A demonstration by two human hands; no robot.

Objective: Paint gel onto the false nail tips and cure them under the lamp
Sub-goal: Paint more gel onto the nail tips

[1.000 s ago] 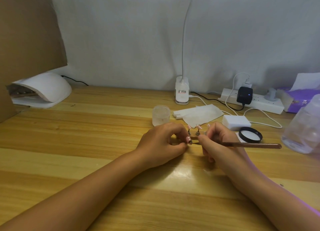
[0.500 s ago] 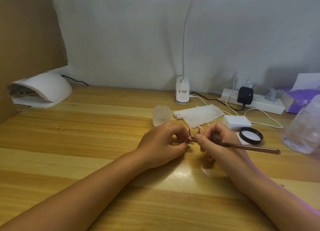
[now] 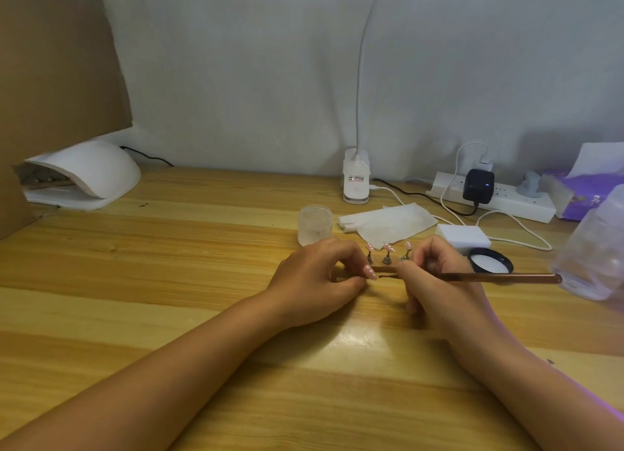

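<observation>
— Which way does the brush (image 3: 489,277) point?
— It lies almost level above the table (image 3: 169,281). Its long axis runs from 3 o'clock to 9 o'clock, with the handle end at 3 and the bristle end at 9, right at the false nail tip (image 3: 370,272).
— Who holds what?
— The right hand (image 3: 435,281) grips the brush near the bristles, its fingers (image 3: 405,271) curled around it. The left hand (image 3: 317,281) pinches the false nail tip between thumb and forefinger. The tip slants toward 5 o'clock.
— Do the bristles touch it?
— I cannot tell, it is too small.
— And the others?
— Three more tips (image 3: 387,248) stand on small stands just behind the hands, at 12 o'clock. The curing lamp (image 3: 91,170) sits well apart, at 10 o'clock.
</observation>
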